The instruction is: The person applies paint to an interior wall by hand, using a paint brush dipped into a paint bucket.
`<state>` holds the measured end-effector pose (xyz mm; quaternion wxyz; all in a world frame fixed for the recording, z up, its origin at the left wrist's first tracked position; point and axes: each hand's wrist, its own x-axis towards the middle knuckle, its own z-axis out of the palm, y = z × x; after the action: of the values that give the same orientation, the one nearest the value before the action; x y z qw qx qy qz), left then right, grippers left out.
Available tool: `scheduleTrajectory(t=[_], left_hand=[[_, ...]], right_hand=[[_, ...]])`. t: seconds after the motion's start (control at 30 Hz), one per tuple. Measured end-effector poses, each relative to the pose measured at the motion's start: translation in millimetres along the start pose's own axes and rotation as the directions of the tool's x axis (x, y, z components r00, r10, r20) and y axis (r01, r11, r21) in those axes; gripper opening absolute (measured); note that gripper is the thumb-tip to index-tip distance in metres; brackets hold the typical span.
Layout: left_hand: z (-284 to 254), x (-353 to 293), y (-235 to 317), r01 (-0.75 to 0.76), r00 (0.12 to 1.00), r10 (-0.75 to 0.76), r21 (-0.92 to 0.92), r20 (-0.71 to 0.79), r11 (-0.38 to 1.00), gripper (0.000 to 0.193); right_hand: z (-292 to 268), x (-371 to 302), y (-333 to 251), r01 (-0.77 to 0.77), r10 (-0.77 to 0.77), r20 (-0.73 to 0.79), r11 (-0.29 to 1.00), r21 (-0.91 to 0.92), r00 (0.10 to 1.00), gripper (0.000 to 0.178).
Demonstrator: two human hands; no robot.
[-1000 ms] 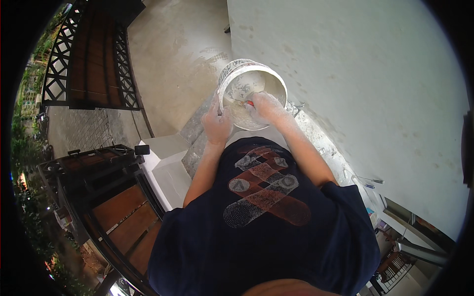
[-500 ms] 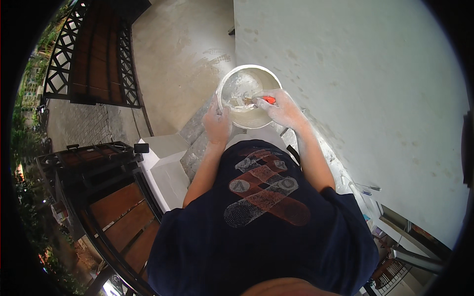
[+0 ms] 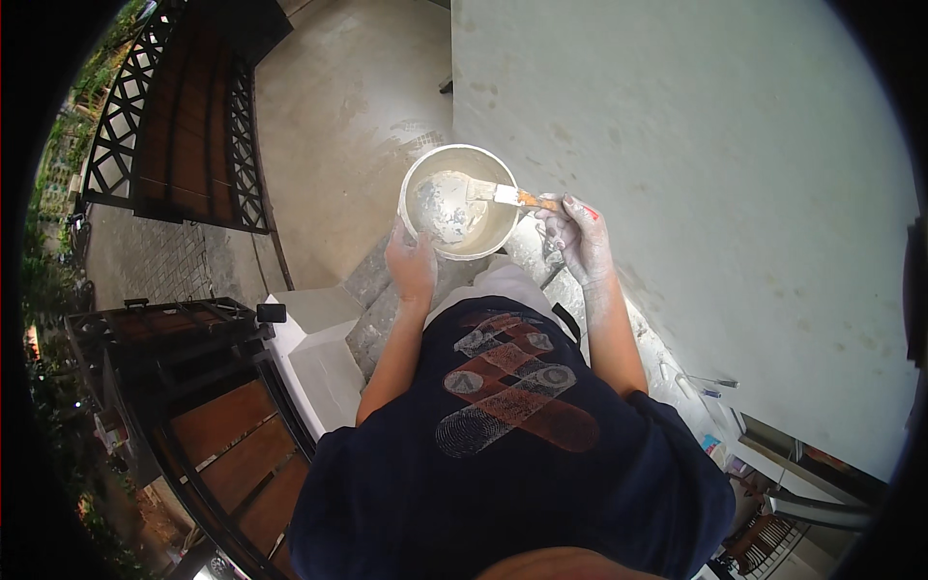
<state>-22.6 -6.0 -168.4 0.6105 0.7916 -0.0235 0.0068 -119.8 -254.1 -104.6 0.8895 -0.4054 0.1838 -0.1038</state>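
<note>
A round white bucket [image 3: 502, 220] is in front of my body, with pale, whitish paint or plaster coating its inside and bottom. My left hand [image 3: 412, 265] grips its near left rim, fingers wrapped over the edge. My right hand [image 3: 584, 240], dusted with white, is closed on the handle end of a paintbrush [image 3: 530, 199], just beyond the right rim. The handle is wooden with a red-orange end, and the part near the bristles is coated white. The brush points left, its bristles over the bucket's opening.
A large pale wall [image 3: 677, 184] runs along my right. White-spattered ledge or sheeting [image 3: 633, 319] lies at its foot, with several thin tools [image 3: 710, 384] farther back. To the left are a white block [image 3: 329, 372], a dark gate [image 3: 184, 116] and a brown-panelled frame [image 3: 227, 435].
My right hand has drawn back from inside the bucket to the right, bringing the brush's handle out past the rim. The bucket and left hand have shifted slightly left and nearer.
</note>
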Motion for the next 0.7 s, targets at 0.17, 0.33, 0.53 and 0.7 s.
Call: scheduleTrajectory(t=[0.17, 0.33, 0.53, 0.7], left_hand=[[-3.4, -3.9, 25.9, 0.278, 0.957, -0.268, -0.090, 0.108, 0.956, 0.040], [-6.5, -2.5, -4.8, 0.090, 0.995, -0.091, 0.054, 0.029, 0.995, 0.040], [3.2, 11.7, 19.8, 0.457, 0.877, -0.431, -0.094, 0.214, 0.884, 0.048], [19.0, 25.0, -61.4, 0.056, 0.990, -0.058, 0.017, 0.127, 0.998, 0.042]], right_hand=[[-15.7, 6.7, 28.6, -0.019, 0.028, -0.045, 0.982, 0.188, 0.999, 0.028], [-2.9, 4.0, 54.0, -0.080, 0.111, -0.137, 0.974, 0.213, 0.984, 0.033], [1.1, 14.4, 54.1, -0.036, 0.071, -0.107, 0.953, 0.300, 0.992, 0.047], [-2.2, 36.0, 50.3, -0.071, 0.098, -0.056, 0.927, 0.368, 0.994, 0.063]])
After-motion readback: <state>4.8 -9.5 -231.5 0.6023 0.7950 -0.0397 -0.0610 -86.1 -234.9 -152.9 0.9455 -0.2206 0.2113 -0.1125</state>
